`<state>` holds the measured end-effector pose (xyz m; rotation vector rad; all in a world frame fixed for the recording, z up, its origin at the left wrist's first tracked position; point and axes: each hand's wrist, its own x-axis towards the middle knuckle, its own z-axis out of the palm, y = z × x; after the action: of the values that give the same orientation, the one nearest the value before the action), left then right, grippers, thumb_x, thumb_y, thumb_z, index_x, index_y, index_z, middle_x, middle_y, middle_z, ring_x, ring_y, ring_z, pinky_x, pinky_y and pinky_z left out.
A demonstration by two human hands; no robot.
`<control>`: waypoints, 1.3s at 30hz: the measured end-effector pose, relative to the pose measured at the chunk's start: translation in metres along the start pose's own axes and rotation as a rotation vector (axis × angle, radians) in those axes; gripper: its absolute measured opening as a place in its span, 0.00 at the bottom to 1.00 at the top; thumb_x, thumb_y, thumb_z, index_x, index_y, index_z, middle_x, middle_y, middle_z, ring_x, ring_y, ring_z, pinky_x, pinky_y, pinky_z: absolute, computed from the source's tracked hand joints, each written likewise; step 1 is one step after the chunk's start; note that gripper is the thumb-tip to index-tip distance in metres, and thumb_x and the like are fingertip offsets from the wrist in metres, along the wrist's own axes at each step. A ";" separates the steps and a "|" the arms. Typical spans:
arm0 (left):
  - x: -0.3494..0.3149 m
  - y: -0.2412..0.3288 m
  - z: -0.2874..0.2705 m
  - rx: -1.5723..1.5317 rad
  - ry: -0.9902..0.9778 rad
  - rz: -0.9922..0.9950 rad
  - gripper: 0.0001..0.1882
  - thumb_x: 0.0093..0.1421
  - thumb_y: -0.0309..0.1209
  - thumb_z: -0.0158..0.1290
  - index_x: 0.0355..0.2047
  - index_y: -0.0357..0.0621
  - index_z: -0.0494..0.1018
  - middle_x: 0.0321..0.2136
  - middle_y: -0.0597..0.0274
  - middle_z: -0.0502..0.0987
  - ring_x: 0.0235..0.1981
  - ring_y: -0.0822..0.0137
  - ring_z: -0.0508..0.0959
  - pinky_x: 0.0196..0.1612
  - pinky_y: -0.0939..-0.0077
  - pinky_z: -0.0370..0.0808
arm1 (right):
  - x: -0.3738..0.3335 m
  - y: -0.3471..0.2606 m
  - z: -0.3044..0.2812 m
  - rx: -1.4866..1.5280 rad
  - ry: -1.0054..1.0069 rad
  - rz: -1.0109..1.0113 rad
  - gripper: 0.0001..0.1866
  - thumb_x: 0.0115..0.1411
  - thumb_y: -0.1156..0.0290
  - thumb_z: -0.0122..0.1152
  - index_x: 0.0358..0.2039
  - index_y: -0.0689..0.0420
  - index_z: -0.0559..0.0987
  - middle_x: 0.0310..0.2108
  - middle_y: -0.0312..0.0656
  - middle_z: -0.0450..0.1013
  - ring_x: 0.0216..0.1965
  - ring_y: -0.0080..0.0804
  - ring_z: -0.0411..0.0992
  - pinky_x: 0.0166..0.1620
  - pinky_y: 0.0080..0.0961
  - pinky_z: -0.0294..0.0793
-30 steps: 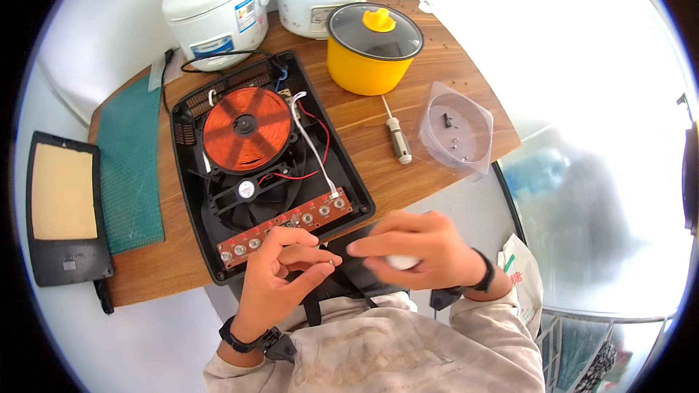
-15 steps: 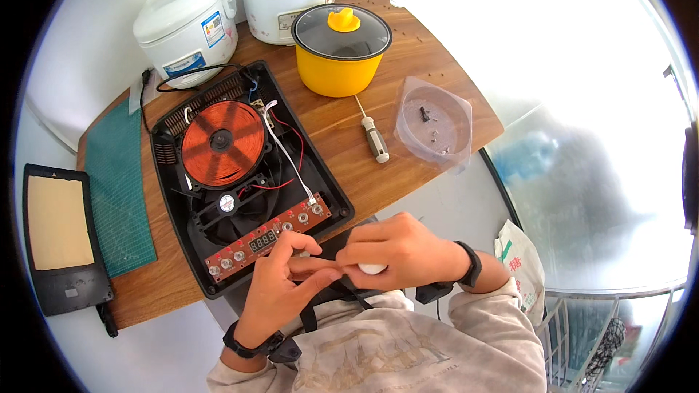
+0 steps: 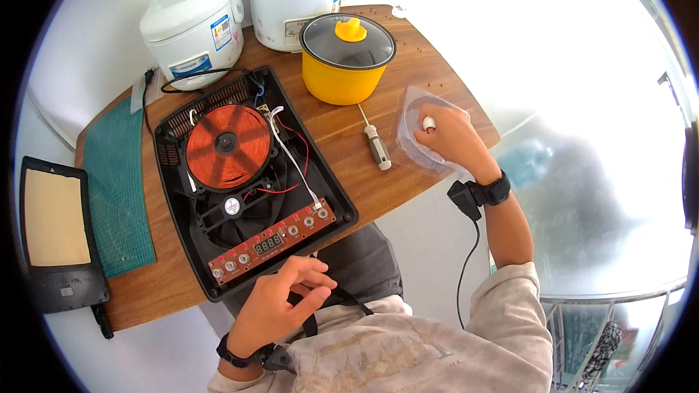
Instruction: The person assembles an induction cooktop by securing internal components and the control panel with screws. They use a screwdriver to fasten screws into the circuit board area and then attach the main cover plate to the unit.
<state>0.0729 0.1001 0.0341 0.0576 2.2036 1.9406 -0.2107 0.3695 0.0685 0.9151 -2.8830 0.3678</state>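
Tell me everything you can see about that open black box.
The black box, plastic-looking and topless, lies flat on the wooden table. It holds a copper-coloured coil, dark fan, white and red wires, and a reddish-brown circuit board with round buttons at the near end. Vent slots mark the far end. The left hand is close; contact is unclear.

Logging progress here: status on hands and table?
Right hand at clear plastic tray, something white at its fingers. Left hand, fingers parted, near open black rectangular housing. Grey-handled screwdriver between tray and housing.
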 end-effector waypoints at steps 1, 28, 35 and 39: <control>-0.002 0.004 -0.001 0.003 0.004 -0.017 0.16 0.66 0.27 0.57 0.51 0.37 0.69 0.40 0.52 0.85 0.39 0.64 0.86 0.43 0.74 0.83 | 0.003 -0.001 -0.004 0.016 0.025 0.061 0.08 0.56 0.68 0.61 0.33 0.59 0.78 0.28 0.54 0.77 0.32 0.53 0.77 0.36 0.41 0.75; 0.001 -0.002 -0.006 0.156 -0.075 0.003 0.10 0.66 0.30 0.58 0.45 0.39 0.78 0.37 0.59 0.84 0.36 0.66 0.85 0.41 0.75 0.81 | -0.004 0.039 -0.027 0.258 0.496 0.079 0.20 0.67 0.67 0.62 0.51 0.62 0.64 0.32 0.51 0.76 0.33 0.45 0.78 0.38 0.37 0.76; 0.001 0.000 -0.006 0.174 -0.109 0.004 0.10 0.66 0.29 0.57 0.46 0.40 0.78 0.37 0.59 0.84 0.37 0.66 0.85 0.42 0.74 0.81 | 0.006 0.046 -0.021 0.238 0.453 0.127 0.20 0.68 0.67 0.62 0.51 0.61 0.64 0.32 0.53 0.76 0.34 0.48 0.78 0.38 0.38 0.76; 0.000 0.000 -0.006 0.182 -0.113 0.016 0.10 0.66 0.29 0.57 0.46 0.41 0.77 0.37 0.59 0.84 0.37 0.65 0.85 0.42 0.74 0.81 | 0.009 0.051 -0.015 0.227 0.462 0.085 0.20 0.67 0.67 0.62 0.51 0.61 0.64 0.33 0.54 0.76 0.34 0.49 0.78 0.38 0.38 0.76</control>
<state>0.0720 0.0938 0.0346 0.2082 2.3040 1.6941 -0.2474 0.4090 0.0746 0.6292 -2.4897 0.8092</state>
